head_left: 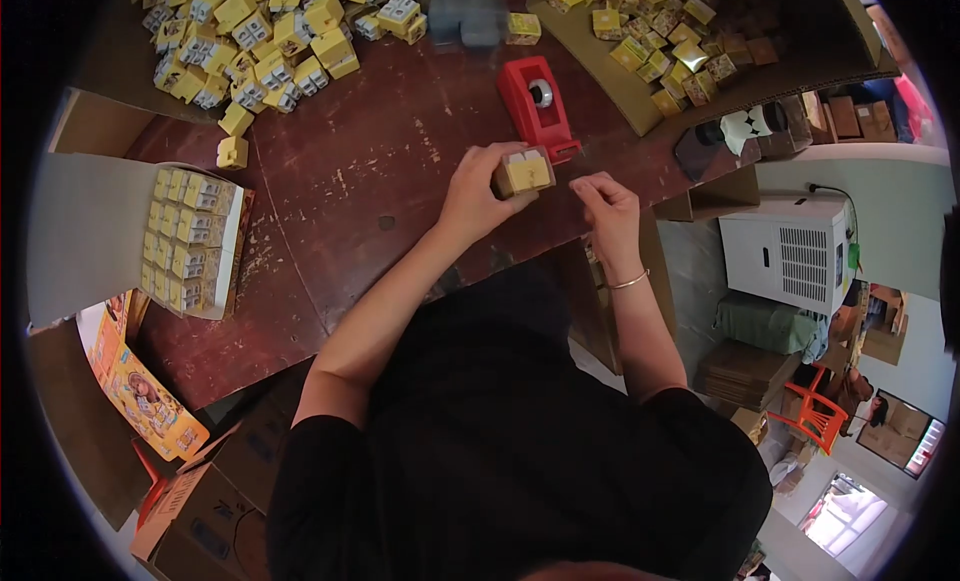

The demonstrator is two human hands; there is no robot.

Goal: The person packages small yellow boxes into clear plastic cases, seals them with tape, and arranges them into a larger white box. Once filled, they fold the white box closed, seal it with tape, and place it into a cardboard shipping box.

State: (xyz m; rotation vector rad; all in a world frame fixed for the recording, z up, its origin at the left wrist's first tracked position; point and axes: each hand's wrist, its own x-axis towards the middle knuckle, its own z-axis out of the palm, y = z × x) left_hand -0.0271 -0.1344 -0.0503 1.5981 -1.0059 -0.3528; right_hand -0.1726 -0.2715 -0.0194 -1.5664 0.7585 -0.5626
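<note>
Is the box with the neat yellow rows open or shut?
Open. No lid covers the box, so the rows of yellow blocks show inside.

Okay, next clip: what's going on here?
A person at a dark red table holds a small yellow box in the left hand. The right hand is raised beside it, fingertips pinched together; whether they hold anything is too small to tell. A red tape dispenser stands just beyond the box. Yellow pieces lie heaped at the far left, more sit in rows in a carton nearer, and small packs fill part of the far-right box.
</note>
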